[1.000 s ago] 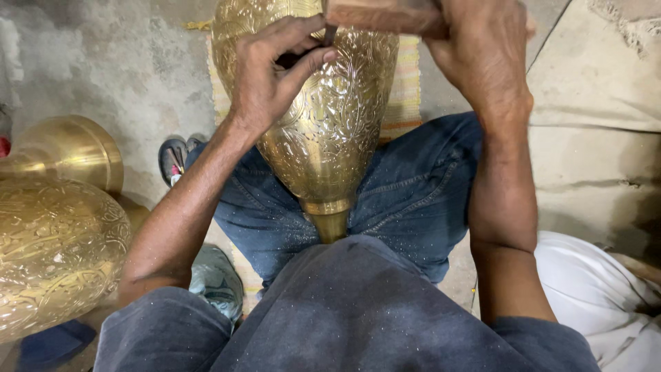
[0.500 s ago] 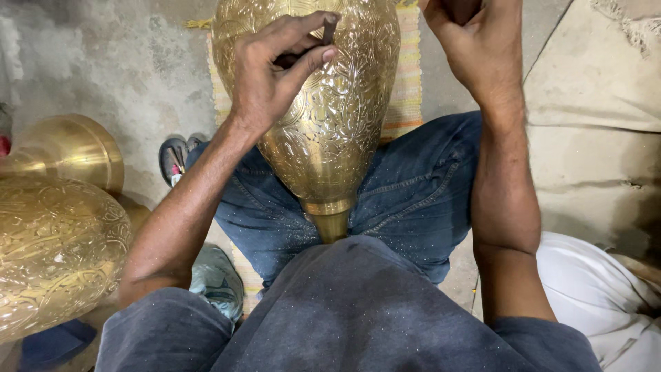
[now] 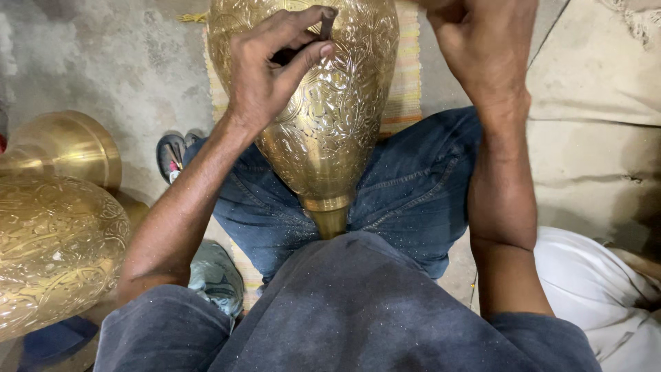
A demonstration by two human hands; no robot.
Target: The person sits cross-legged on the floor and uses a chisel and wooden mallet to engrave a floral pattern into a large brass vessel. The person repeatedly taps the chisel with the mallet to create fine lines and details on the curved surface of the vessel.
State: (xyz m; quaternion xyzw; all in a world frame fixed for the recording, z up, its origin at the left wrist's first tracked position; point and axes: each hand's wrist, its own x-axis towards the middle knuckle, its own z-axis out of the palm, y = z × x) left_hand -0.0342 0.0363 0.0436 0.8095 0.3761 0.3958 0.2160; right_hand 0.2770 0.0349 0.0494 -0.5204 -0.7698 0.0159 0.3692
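The engraved brass vase (image 3: 323,117) lies tilted between your thighs, neck toward you; clamp it firmly with your legs so it cannot roll. Your left hand (image 3: 272,72) rests on its near shoulder, fingers pinching a thin dark punch (image 3: 325,26) against the metal; hold it steady and square to the pattern. Your right hand (image 3: 482,41) is raised at the far edge, its grip cut off from view. At the left, another patterned brass vessel (image 3: 48,251) and a plain one (image 3: 65,145) lie on the floor, insides hidden.
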